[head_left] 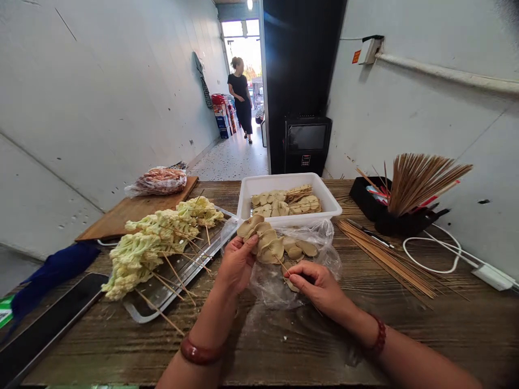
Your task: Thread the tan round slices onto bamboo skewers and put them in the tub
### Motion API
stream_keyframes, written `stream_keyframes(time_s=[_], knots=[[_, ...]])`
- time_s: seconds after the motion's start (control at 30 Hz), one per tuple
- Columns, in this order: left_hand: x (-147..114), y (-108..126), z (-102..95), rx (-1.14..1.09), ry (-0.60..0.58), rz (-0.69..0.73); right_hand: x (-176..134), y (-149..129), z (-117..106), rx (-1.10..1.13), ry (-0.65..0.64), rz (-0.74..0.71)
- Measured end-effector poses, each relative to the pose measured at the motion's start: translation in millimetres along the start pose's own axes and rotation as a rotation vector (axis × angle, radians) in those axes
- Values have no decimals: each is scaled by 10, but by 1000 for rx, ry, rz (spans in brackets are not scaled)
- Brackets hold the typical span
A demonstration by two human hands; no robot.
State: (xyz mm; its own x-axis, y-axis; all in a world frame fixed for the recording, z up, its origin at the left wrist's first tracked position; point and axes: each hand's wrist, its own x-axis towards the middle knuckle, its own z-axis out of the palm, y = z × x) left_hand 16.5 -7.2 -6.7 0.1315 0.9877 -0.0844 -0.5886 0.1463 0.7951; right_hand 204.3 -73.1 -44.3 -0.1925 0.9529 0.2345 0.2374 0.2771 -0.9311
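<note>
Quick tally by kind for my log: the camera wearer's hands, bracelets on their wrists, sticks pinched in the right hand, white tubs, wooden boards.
Hands: 2 (left hand, right hand)
Bracelets: 2 (left bracelet, right bracelet)
Pinched stick: 1
White tub: 1
Wooden board: 1
Total: 7

Your strongest light comes from the far doorway [245,40], burnt out to white, with a small lamp [250,5] glaring above it. The pale left wall [109,97] is softly lit; the table [308,363] dims toward you, shadowed between your arms. Highlights glint on the plastic bag [265,286]. The slices [272,249] seem reasonably sharp, but wide-lens stretching pulls the edges and the top-right corner blurs dark.
</note>
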Motion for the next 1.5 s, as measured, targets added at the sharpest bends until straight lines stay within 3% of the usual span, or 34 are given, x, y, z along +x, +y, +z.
stream_keyframes(time_s=[0.17,0.37,0.67,1.03,1.5], knots=[[-6,46,13,-16,31,11,9,-12,2,-41,-16,-41],[-29,65,51,-88,-91,-64,24,-26,-6,8,31,-55],[-81,-65,85,51,-241,-235,47,-43,-17,91,98,-28],[-63,-115,121,-36,-83,-96,41,-27,39,100,87,-7],[-64,-168,195,-79,46,-92,38,16,99,18,88,-53]])
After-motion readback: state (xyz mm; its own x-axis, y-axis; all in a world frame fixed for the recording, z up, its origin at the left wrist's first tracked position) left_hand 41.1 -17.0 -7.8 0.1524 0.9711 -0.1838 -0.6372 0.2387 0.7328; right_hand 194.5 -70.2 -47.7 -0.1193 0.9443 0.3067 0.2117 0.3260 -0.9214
